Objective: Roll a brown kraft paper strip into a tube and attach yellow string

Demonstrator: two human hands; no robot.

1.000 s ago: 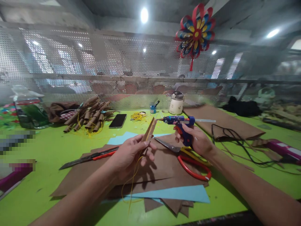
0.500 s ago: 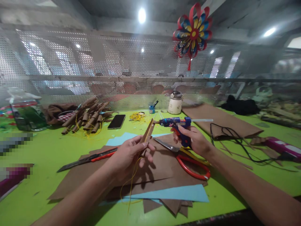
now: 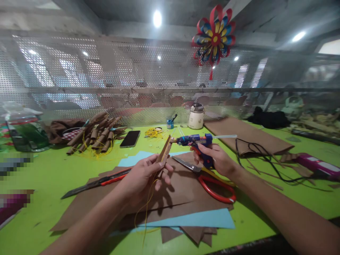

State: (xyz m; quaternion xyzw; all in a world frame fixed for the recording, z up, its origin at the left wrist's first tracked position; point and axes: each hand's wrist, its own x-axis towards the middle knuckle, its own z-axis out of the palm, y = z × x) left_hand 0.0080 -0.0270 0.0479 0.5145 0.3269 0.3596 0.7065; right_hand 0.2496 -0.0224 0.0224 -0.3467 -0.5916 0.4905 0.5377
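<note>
Between the thumb and fingers of my left hand [image 3: 146,173] is a narrow folded strip of brown paper [image 3: 165,152], held upright and tilted. A yellow string [image 3: 146,209] runs along it and dangles below the hand. My right hand [image 3: 216,157] grips a blue glue gun [image 3: 195,139] with a clear glue stick out of its back. The gun's nozzle is at the strip's upper edge. Beneath the hands lie brown paper sheets [image 3: 183,191], scissors with red and yellow handles [image 3: 216,191], and a utility knife [image 3: 101,180] with red on its body.
Rolled brown paper tubes [image 3: 98,136] and a phone [image 3: 130,139] lie at the back left. A white bottle [image 3: 196,117] stands behind the glue gun. Black cord [image 3: 261,150] loops at the right, near folded brown paper [image 3: 247,136]. Light blue paper [image 3: 196,219] lies in front.
The whole view has shifted slightly. The nozzle stays at the strip, a little lower along its edge, and both hands keep their hold.
</note>
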